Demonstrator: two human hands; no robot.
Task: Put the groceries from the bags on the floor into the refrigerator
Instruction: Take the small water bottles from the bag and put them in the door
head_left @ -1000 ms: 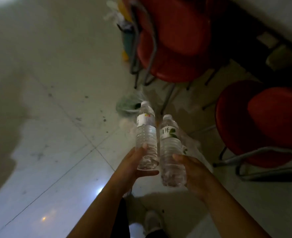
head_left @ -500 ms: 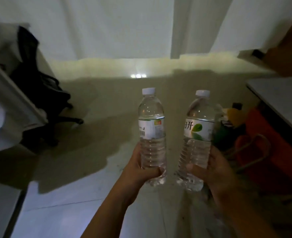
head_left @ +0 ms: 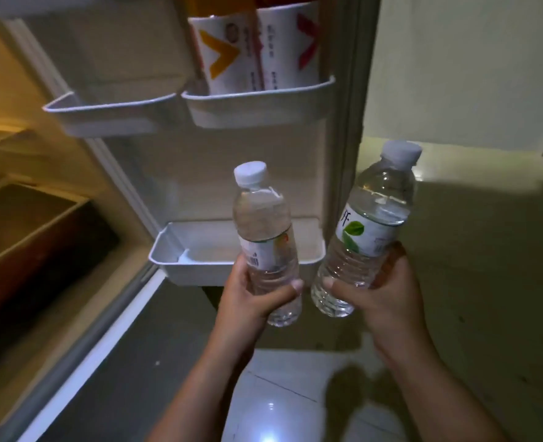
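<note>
At the left of the frame the lit interior of the open white refrigerator [head_left: 24, 218] is seen, its visible shelves and drawer apparently bare. In the centre, the inner side of the open door is shown: an upper left door bin [head_left: 110, 114] looks empty, the upper right door bin [head_left: 257, 105] is occupied by two white cartons with orange and red markings [head_left: 254, 49], and the lower white door bin [head_left: 200, 266] holds nothing visible. Just in front of that lower bin, a clear plastic water bottle with a white cap [head_left: 263, 237] is gripped upright by the left hand [head_left: 251, 298]. Further right, a second clear water bottle with a green-leaf label [head_left: 369, 228] is clasped, slightly tilted, by the right hand [head_left: 385, 295]. Neither bottle is stowed yet; both placements are judged to remain, and the bags are out of view.
</note>
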